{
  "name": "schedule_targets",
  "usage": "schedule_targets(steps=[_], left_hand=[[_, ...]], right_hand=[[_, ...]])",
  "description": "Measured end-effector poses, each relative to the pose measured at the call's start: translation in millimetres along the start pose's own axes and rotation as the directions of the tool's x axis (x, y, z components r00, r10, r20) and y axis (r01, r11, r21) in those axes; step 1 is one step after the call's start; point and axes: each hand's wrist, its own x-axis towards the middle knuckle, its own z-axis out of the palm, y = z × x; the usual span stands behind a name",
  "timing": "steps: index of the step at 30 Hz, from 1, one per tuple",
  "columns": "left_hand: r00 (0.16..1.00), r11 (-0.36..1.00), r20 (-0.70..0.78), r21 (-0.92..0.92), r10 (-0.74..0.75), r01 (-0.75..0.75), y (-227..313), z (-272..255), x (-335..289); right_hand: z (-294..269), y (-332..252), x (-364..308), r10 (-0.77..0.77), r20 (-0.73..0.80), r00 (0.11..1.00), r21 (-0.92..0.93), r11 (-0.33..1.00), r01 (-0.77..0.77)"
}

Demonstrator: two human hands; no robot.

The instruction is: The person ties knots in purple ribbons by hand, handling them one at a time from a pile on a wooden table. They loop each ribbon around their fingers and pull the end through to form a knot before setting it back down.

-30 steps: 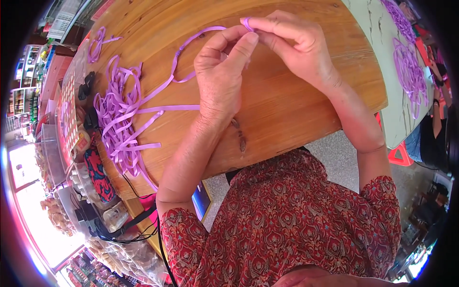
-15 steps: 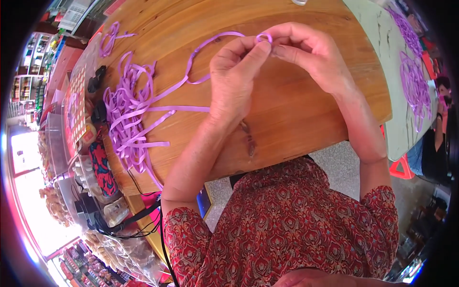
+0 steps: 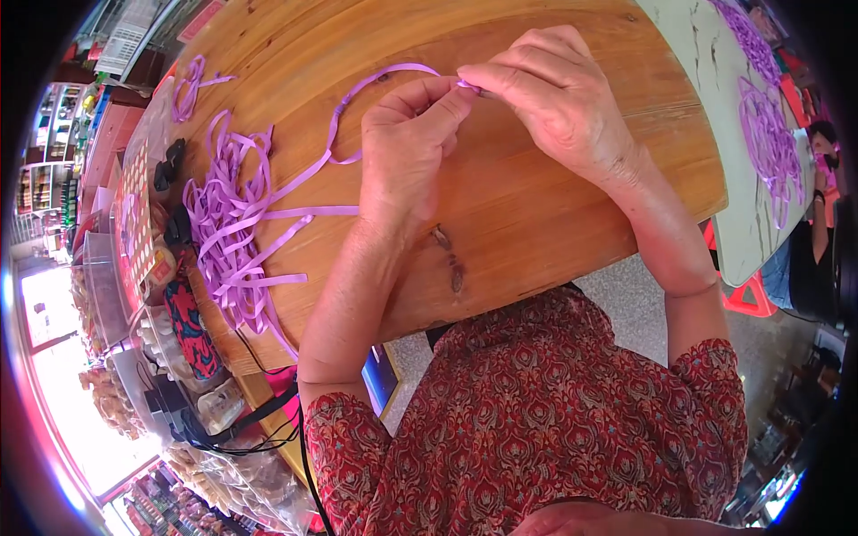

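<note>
A purple ribbon (image 3: pixel 344 103) curves over the wooden table (image 3: pixel 554 241) and up to my hands. My left hand (image 3: pixel 407 134) pinches it between thumb and forefinger. My right hand (image 3: pixel 559 98) meets it fingertip to fingertip, its thumb and forefinger closed on the same small bit of ribbon. Just a short purple piece shows between the fingertips; its exact shape there is hidden. To the left of my left forearm lies a tangled heap of purple ribbons (image 3: pixel 232 223), with some strands reaching toward my wrist.
A small ribbon bundle (image 3: pixel 189 89) lies at the far left. More purple ribbon (image 3: pixel 769 147) rests on a pale marbled table (image 3: pixel 728 246) at the right, with a person (image 3: pixel 809 259) beside it. Black cables (image 3: pixel 241 438), clear plastic boxes (image 3: pixel 103 286) and a red-blue patterned item (image 3: pixel 190 330) crowd the left edge.
The ribbon loop that stood up between my fingertips has shrunk to a small bit. My right hand has turned over, back upward, and both hands have shifted slightly left.
</note>
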Motion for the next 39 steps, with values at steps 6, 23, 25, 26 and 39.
schedule_targets(steps=[6,23,25,26,39], left_hand=[[0.974,0.99,0.179,0.04,-0.137,0.132,6.9,-13.6,4.9],[0.995,0.994,0.004,0.053,0.095,-0.095,-1.9,0.6,1.8],[0.992,0.992,0.016,0.024,0.125,-0.125,-3.8,3.1,1.0],[0.992,0.992,0.017,0.025,0.123,-0.124,-3.1,3.8,-0.4],[0.966,0.938,0.153,-0.311,0.207,-0.152,-9.0,5.8,-0.7]], right_hand=[[-10.0,5.8,5.9,-0.084,0.076,0.993,0.085,0.993,0.078],[-3.9,-3.0,4.4,0.327,0.151,0.933,0.445,0.82,-0.36],[-5.4,-2.9,3.7,0.341,0.165,0.925,0.446,0.811,-0.379],[-7.2,-3.8,4.9,0.372,0.189,0.909,0.486,0.769,-0.416],[-7.4,3.3,0.4,0.494,0.608,0.622,0.77,-0.175,-0.614]])
